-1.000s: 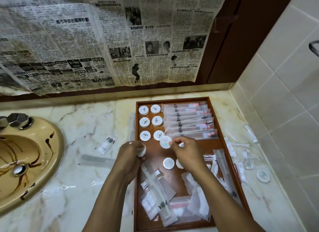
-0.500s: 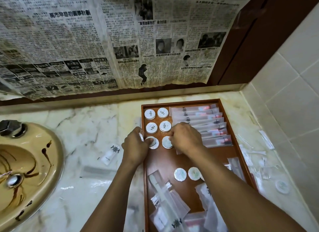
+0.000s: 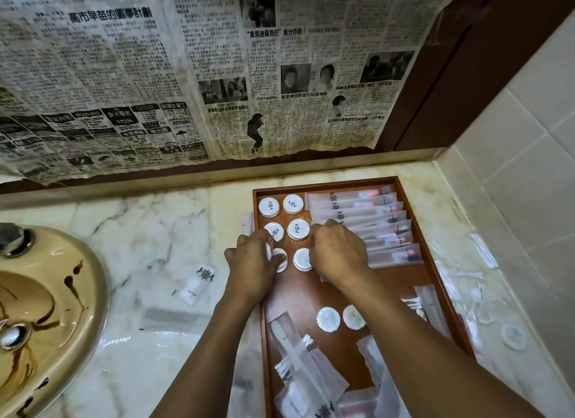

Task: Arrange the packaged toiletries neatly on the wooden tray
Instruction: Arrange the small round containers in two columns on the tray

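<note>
The wooden tray (image 3: 323,182) lies on the marble counter. Round white soaps (image 3: 293,204) sit in two columns at its far left, with overlapping long sachets (image 3: 367,221) stacked to their right. My left hand (image 3: 252,265) curls its fingers round a round soap (image 3: 281,263) in the third row, left column. My right hand (image 3: 339,252) has curled fingertips on the neighbouring round soap (image 3: 301,260). Two loose round soaps (image 3: 328,319) lie mid-tray. Several loose clear packets (image 3: 305,364) are heaped at the tray's near end, partly hidden by my forearms.
A small sachet (image 3: 199,282) and a clear comb packet (image 3: 174,318) lie on the counter left of the tray. Cotton-bud packets (image 3: 460,277) and one round soap (image 3: 513,336) lie to its right by the tiled wall. A brown sink (image 3: 46,308) is at left.
Both hands carried round soaps from the middle of the tray up to the third row of the soap columns. They have barely moved in the last half second.
</note>
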A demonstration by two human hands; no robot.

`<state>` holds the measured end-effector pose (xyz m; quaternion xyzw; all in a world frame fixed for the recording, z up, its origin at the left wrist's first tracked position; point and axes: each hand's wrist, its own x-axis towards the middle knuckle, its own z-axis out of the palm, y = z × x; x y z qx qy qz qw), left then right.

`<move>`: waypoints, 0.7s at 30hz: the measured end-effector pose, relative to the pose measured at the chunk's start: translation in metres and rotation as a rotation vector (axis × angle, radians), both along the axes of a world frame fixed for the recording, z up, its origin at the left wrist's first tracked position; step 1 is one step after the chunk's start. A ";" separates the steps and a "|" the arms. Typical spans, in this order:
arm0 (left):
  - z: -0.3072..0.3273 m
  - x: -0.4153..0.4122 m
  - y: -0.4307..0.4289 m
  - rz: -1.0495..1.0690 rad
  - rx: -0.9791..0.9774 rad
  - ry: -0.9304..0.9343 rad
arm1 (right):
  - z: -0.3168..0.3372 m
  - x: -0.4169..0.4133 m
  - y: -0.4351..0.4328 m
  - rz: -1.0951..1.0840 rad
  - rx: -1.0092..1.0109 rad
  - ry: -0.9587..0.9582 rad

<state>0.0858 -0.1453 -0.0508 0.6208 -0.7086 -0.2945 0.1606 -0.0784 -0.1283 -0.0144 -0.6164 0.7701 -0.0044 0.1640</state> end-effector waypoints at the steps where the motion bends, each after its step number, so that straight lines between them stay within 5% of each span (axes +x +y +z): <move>1: -0.001 0.001 0.001 -0.004 -0.005 0.026 | 0.003 -0.001 0.001 -0.016 0.007 -0.052; 8: 0.004 0.020 0.016 -0.014 0.124 0.301 | 0.017 -0.013 0.019 -0.073 0.024 -0.414; 21: 0.001 0.023 0.010 -0.192 -0.071 -0.001 | -0.005 -0.010 0.025 0.297 -0.065 -0.060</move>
